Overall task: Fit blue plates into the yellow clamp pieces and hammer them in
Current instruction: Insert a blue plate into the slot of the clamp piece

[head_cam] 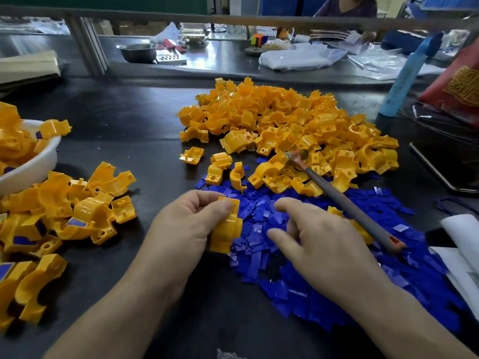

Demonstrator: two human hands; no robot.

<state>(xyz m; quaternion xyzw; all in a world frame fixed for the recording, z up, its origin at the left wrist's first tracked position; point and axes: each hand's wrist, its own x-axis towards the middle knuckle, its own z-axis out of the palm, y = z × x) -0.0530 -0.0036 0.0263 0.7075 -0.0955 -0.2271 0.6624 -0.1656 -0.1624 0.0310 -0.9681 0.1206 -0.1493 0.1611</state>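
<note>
We see the left hand (186, 221) gripping one yellow clamp piece (225, 231). The thumb is pressed across its upper end and the fingers are curled behind it, just above the black tabletop (129, 141). A small blue patch with holes shows at the top of that piece beside the thumb tip. We cannot tell whether it is a plate seated there or part of the pile behind.

The right hand (318, 244) hovers just to the right of the held piece. It is released, with thumb and forefinger stretched loosely toward the piece, grasping nothing we can make out. Under and around it spreads the pile of blue plates (311, 301), running from between the two hands out past the right wrist. A bit of yellow shows behind the right knuckles; we cannot tell what it is.

Beyond the right hand the hammer (347, 203) lies slantwise. Its handle end rests on the blue plates and its head lies up on the big heap of loose clamp pieces (285, 120) ahead of both hands.

Well to the left of the left hand we see a cluster of clamp pieces with blue plates in them (77, 216). Further left is a white bowl (44, 164) holding more yellow pieces. Far ahead of the hands, on a second bench, stands a metal bowl (137, 51).
</note>
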